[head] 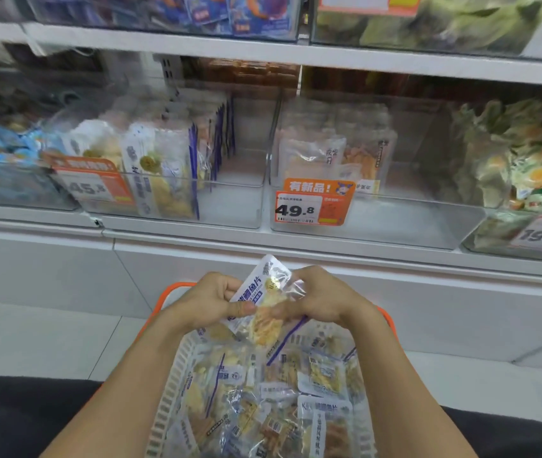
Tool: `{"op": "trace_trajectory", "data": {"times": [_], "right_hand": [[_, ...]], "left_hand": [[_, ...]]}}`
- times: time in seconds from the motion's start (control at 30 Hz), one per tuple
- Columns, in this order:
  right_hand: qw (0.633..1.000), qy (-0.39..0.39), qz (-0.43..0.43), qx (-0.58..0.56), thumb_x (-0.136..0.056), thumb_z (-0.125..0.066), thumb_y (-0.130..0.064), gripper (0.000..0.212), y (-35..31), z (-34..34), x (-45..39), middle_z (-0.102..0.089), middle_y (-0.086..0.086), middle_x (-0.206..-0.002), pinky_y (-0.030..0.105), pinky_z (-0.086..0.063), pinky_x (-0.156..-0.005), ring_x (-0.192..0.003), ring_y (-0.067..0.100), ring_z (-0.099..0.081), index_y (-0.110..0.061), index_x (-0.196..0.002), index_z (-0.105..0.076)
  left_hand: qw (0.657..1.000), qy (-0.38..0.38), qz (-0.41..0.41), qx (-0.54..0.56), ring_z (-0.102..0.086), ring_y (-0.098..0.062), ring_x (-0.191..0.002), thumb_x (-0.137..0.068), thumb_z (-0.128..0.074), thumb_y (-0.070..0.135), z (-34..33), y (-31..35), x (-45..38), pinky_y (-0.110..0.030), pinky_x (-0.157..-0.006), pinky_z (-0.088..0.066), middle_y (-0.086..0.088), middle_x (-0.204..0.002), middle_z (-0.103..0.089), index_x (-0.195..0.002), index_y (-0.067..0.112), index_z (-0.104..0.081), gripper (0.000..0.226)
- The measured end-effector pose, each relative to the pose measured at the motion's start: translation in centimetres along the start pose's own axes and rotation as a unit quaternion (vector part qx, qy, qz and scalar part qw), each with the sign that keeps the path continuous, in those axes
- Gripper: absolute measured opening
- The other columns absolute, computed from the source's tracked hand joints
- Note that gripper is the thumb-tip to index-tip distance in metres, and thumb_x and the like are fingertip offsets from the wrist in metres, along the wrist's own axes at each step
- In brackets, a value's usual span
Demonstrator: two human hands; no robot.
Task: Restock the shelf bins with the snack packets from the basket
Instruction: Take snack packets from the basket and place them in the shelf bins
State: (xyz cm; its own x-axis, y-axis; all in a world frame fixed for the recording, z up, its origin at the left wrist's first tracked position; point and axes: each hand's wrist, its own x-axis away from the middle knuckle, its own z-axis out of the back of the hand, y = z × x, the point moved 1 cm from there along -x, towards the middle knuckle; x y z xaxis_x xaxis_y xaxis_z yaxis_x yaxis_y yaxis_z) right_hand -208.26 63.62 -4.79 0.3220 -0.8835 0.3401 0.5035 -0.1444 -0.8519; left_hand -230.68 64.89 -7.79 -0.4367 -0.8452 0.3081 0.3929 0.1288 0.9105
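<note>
Both your hands hold one clear snack packet point(264, 304) above the basket point(177, 365): your left hand point(212, 300) pinches its left edge with thumb on top, your right hand point(316, 300) curls round its right side. The white, orange-rimmed basket below is full of similar packets point(263, 401). Ahead, the clear left bin point(230, 206) has upright packets at its left side, and the right bin point(395, 223) with the 49.8 price tag point(311, 206) has packets at its back.

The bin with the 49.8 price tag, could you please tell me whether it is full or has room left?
Partly filled. The clear bin holds upright packets only at its back; its front floor is bare.
</note>
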Motion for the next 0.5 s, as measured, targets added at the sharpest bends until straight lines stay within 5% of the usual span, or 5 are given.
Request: {"op": "trace_trajectory", "data": {"times": [0.1,0.2,0.3,0.37,0.5], "right_hand": [[0.986,0.140,0.086,-0.017,-0.067,-0.094,-0.019,0.027,-3.1,0.1,0.1,-0.076,-0.004,-0.085,0.033,-0.061,-0.070,-0.076,0.010,-0.071,-0.019,-0.084,-0.073],[0.928,0.292,0.230,0.016,-0.073,-0.090,-0.019,0.027,-6.1,0.2,0.5,-0.072,-0.021,-0.084,0.017,-0.053,-0.072,-0.077,0.001,-0.068,-0.024,-0.096,-0.078],[0.831,0.431,0.351,0.015,-0.078,-0.086,-0.015,0.027,-9.5,0.5,1.1,-0.074,-0.016,-0.093,0.017,-0.054,-0.079,-0.087,0.001,-0.070,-0.017,-0.104,-0.077],[0.786,0.479,0.391,0.012,-0.082,-0.082,-0.015,0.024,-12.3,0.4,1.0,-0.073,-0.010,-0.095,0.020,-0.054,-0.077,-0.085,0.004,-0.069,-0.015,-0.105,-0.073],[0.802,0.474,0.349,0.103,-0.090,-0.071,-0.019,0.017,-17.2,-0.2,-1.2,-0.070,-0.002,-0.086,0.026,-0.049,-0.065,-0.074,0.015,-0.064,-0.012,-0.104,-0.063]], "left_hand": [[0.998,0.050,-0.038,-0.025,-0.074,-0.015,-0.082,-0.079,-0.079,0.022,2.7,3.8,0.4,-0.028,-0.075,-0.058,-0.004,-0.089,-0.078,-0.099,0.013,-0.076,0.022],[0.982,0.108,-0.115,-0.102,-0.072,-0.013,-0.080,-0.085,-0.077,0.014,5.6,7.8,1.1,-0.026,-0.073,-0.056,-0.002,-0.084,-0.076,-0.093,0.011,-0.073,0.009],[0.918,0.275,-0.209,-0.193,-0.066,-0.010,-0.079,-0.084,-0.075,0.003,8.9,11.0,1.7,-0.024,-0.078,-0.054,0.001,-0.089,-0.071,-0.094,0.015,-0.071,0.016],[0.836,0.412,-0.265,-0.246,-0.061,-0.010,-0.085,-0.085,-0.064,-0.003,11.1,12.1,2.1,-0.019,-0.081,-0.050,0.001,-0.098,-0.066,-0.103,0.015,-0.068,0.026],[0.785,0.401,-0.180,-0.437,-0.040,-0.030,-0.134,-0.092,-0.061,0.022,13.9,11.9,0.2,-0.045,-0.112,-0.033,-0.013,-0.143,-0.045,-0.140,0.009,-0.047,0.052]]}}
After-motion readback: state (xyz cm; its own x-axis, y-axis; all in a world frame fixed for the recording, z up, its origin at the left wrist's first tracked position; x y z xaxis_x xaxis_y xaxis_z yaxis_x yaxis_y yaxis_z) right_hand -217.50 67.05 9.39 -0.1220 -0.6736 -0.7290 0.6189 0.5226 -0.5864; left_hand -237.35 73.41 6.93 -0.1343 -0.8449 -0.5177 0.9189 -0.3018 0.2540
